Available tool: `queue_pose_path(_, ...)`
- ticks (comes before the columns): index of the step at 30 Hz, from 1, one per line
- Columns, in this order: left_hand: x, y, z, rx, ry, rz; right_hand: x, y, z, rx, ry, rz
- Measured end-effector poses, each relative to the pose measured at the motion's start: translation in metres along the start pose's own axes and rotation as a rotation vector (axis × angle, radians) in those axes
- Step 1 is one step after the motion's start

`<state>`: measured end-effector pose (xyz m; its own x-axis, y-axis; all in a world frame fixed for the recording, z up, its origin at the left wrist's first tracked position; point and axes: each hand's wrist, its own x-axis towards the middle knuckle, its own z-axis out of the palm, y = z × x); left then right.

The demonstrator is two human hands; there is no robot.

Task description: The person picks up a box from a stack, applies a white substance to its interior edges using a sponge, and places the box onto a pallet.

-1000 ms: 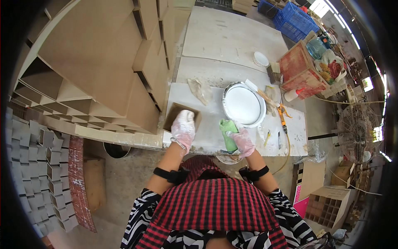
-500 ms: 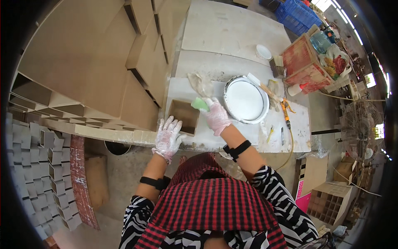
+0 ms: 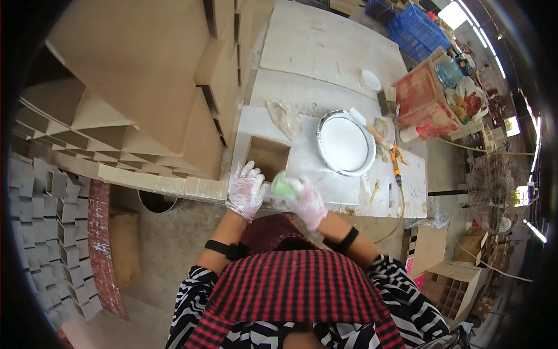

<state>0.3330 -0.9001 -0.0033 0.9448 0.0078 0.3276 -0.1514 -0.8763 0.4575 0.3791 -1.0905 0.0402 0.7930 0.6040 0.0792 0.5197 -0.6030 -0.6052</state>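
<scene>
A small open-topped brown cardboard box [image 3: 268,153] sits near the table's front edge. My left hand [image 3: 246,192], in a thin whitish glove, grips its near left corner with curled fingers. In my gloved right hand [image 3: 309,203] is a light green sponge [image 3: 283,185], pinched just off the box's near right corner; both are slightly blurred. To the right stands a round tub of white liquid [image 3: 344,142] with a messy rim. A brush [image 3: 372,129] rests across the tub's right edge. Behind the box lies a crumpled translucent glove [image 3: 285,120].
Tall stacks of brown boxes [image 3: 133,75] crowd the left of the table. An orange air gun [image 3: 396,158] with a yellow hose lies right of the tub. Farther right are a red-stained wooden crate [image 3: 418,87], a white bottle [image 3: 409,134] and a standing fan [image 3: 494,186].
My right hand and the sponge have come back toward me, from beyond the box's right side to its near right corner. My left hand's fingers are more curled at the box.
</scene>
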Motion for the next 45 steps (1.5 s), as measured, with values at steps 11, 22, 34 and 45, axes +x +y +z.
queue_pose_path(11, -0.018, -0.023, 0.007, -0.773, 0.194, -0.473, 0.086, -0.059, -0.002, -0.173, -0.153, -0.410)
queue_pose_path(22, -0.010, -0.007, -0.001, -0.664, 0.204, -0.492, 0.037, -0.028, -0.039, -0.426, -0.529, -0.174)
queue_pose_path(34, -0.017, -0.006, -0.017, -0.236, 0.097, -0.460, 0.018, -0.007, -0.045, -0.379, -0.278, -0.374)
queue_pose_path(45, -0.012, 0.048, 0.006, 0.257, -0.138, 0.038, 0.112, -0.033, -0.045, -0.216, -0.301, -0.599)
